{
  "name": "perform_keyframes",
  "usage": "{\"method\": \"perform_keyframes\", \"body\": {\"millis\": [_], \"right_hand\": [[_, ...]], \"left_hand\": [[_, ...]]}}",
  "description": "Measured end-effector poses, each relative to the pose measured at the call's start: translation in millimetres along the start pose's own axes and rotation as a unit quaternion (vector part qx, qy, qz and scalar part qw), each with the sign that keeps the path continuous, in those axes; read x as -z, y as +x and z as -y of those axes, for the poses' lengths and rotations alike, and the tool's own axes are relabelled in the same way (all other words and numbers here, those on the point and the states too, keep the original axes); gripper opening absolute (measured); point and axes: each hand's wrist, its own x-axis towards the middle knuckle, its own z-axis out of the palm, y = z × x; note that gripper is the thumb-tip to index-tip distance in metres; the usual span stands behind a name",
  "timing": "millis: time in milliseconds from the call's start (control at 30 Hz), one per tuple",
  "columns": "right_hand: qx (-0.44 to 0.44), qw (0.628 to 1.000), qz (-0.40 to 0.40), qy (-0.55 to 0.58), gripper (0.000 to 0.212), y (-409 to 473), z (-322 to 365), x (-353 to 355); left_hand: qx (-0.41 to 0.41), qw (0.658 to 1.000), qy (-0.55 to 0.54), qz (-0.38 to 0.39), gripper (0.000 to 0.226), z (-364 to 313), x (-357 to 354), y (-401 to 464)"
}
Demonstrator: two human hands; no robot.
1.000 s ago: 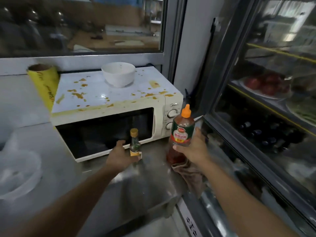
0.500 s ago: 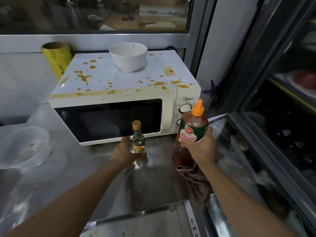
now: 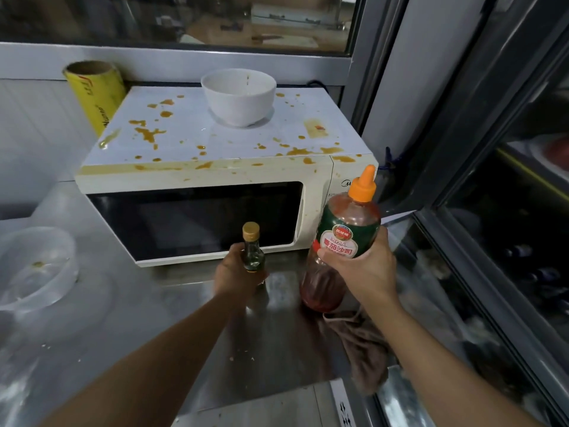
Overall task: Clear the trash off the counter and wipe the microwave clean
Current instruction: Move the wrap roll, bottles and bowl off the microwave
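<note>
In right hand point(image 3: 366, 269), sauce bottle point(image 3: 341, 241) labelled "番茄沙司".

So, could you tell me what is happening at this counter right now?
A person stands at a steel counter with a bottle in each hand. The left hand grips a small gold-capped glass bottle; the right hand holds a large orange-capped sauce bottle. Behind them, the white microwave has brown splatter across its top, where a white bowl sits. A brown cloth lies by the right forearm.
</note>
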Motion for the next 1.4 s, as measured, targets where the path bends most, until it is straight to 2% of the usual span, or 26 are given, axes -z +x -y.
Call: {"method": "perform_keyframes", "body": {"millis": [233, 567, 767, 1000, 1167, 1400], "right_hand": [[0.009, 1.000, 0.015, 0.019, 0.080, -4, 2, -11], [0.031, 0.999, 0.044, 0.000, 0.078, -17, 24, -7], [0.052, 0.995, 0.088, 0.014, 0.080, -33, 57, -12], [0.106, 0.984, 0.137, 0.038, 0.072, -62, 108, -38], [0.139, 0.972, 0.178, 0.060, 0.074, -95, 151, -65], [0.173, 0.956, 0.224, 0.071, 0.075, -164, 208, -109]], "left_hand": [[-0.012, 1.000, 0.012, -0.024, 0.038, 2, -6, 8], [0.028, 0.999, 0.034, -0.027, 0.034, -3, 27, -28], [0.026, 0.997, 0.025, -0.073, 0.042, -12, 80, -65], [0.039, 0.989, 0.029, -0.139, 0.030, -6, 158, -110], [0.043, 0.982, 0.027, -0.183, 0.032, 13, 214, -145], [0.073, 0.967, 0.025, -0.243, 0.045, 63, 298, -199]]}}
